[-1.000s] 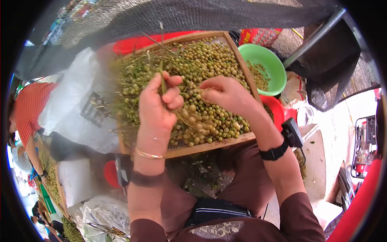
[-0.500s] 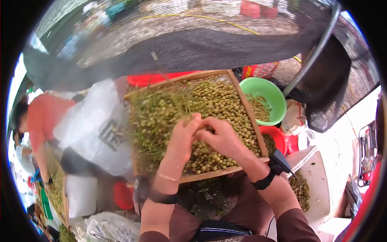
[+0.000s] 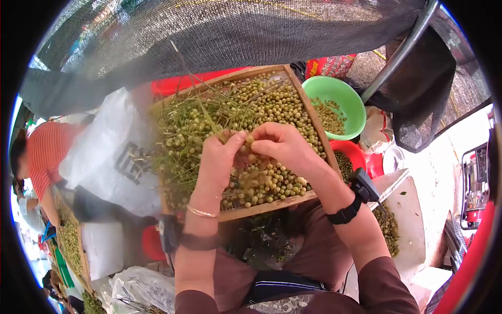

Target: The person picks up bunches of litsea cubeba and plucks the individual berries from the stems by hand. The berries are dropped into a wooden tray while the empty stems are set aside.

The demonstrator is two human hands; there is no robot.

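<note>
My left hand [image 3: 222, 154] is closed in a pinch on a thin green stem [image 3: 210, 121] that runs up and to the left. Close beside it, my right hand [image 3: 285, 146] pinches at a small round yellow-green fruit [image 3: 249, 140] between thumb and forefinger. Both hands are over a wooden-framed tray [image 3: 269, 205]. Loose round fruits [image 3: 290, 107] fill its right and front parts, while a tangle of green stems [image 3: 183, 120] with fruits lies on the left. My palms hide part of the fruit beneath.
A green basin [image 3: 358, 112] and a red basin [image 3: 351, 152], both with fruits inside, stand right of the tray. A white plastic bag [image 3: 112, 157] lies to the left, near a person in a striped shirt [image 3: 52, 149]. Dark netting [image 3: 293, 42] hangs behind, beside a metal pole [image 3: 400, 55].
The view has tilted slightly, so the tray sits higher in it. My hands have drawn a little apart, and a fruit now shows between the fingertips.
</note>
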